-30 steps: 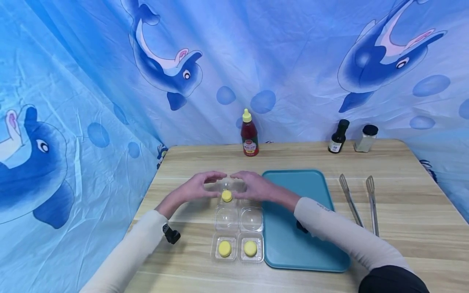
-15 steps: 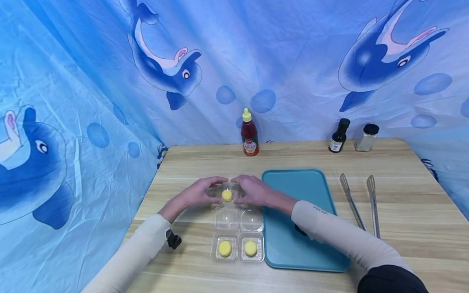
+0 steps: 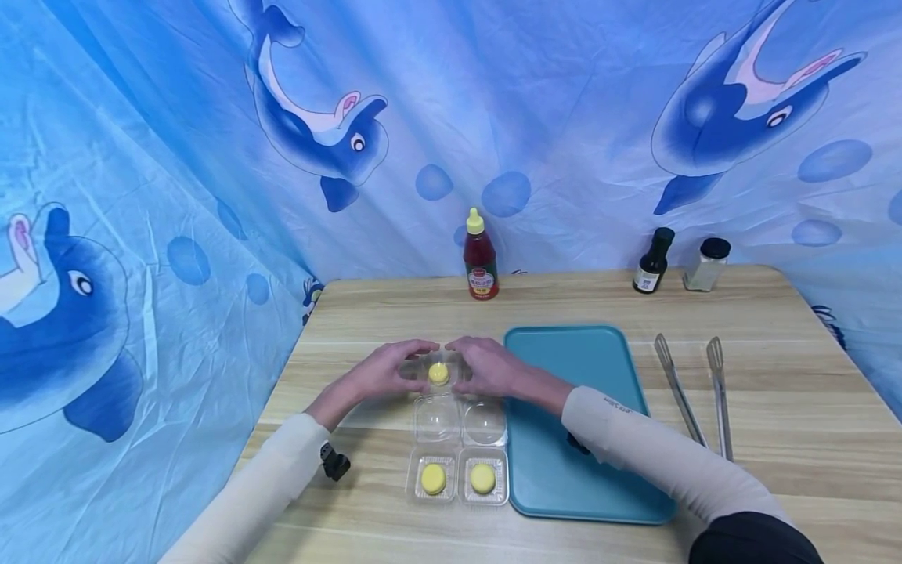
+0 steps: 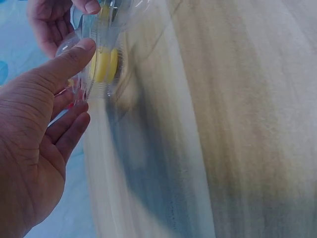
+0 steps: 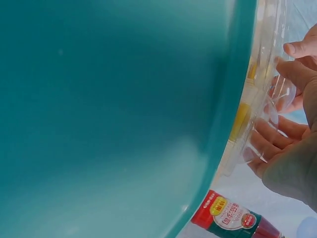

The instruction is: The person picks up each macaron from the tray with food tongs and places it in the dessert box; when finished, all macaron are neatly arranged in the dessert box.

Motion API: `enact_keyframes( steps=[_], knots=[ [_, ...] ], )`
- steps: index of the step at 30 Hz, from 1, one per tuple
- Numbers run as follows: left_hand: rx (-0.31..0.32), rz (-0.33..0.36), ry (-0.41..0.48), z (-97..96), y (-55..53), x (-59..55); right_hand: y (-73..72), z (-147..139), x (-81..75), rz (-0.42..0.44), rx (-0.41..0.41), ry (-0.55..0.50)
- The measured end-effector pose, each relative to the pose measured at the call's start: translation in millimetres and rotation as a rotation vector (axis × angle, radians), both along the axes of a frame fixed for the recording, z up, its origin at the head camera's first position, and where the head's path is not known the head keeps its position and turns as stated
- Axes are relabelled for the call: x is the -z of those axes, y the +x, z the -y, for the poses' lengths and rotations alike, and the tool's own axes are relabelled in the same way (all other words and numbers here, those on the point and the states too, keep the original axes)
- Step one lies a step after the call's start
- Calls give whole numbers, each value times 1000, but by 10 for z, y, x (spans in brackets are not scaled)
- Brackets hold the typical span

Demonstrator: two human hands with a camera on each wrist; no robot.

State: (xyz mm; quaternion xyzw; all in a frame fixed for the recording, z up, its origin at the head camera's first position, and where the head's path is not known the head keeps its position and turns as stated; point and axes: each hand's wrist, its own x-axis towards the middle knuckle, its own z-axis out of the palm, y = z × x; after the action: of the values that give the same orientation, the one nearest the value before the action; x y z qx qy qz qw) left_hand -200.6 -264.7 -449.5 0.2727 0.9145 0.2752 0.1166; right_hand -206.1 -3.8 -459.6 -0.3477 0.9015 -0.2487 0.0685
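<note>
My left hand (image 3: 386,368) and right hand (image 3: 488,366) curve round either side of a clear plastic clamshell box (image 3: 452,360). Inside it sits a yellow macaron (image 3: 438,374), seen through the plastic. In the left wrist view, the left thumb (image 4: 81,45) lies along the box's near edge, with fingers on its far side. The right wrist view has the right-hand fingers spread behind the clear box (image 5: 265,54), where a second macaron (image 5: 241,121) shows yellow; in the head view the right hand hides that part.
In front lie two clear trays, each with a macaron (image 3: 433,479), their domed lids (image 3: 437,419) folded back. A teal tray (image 3: 578,470) sits at right, with metal tongs (image 3: 682,392) beyond. A red sauce bottle (image 3: 481,262), dark bottle (image 3: 651,262) and shaker jar (image 3: 707,266) stand behind.
Both hands have come down slightly, closer round the rear box, and the clear plastic between them now lies lower over the macaron. The last half second shows almost no movement.
</note>
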Motion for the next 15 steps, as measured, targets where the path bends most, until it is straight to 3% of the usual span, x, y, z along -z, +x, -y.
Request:
enact_keyframes(
  steps=[15],
  knots=[
    [-3, -51, -79, -69, 10, 8, -23, 30, 56, 16, 15, -6]
  ],
)
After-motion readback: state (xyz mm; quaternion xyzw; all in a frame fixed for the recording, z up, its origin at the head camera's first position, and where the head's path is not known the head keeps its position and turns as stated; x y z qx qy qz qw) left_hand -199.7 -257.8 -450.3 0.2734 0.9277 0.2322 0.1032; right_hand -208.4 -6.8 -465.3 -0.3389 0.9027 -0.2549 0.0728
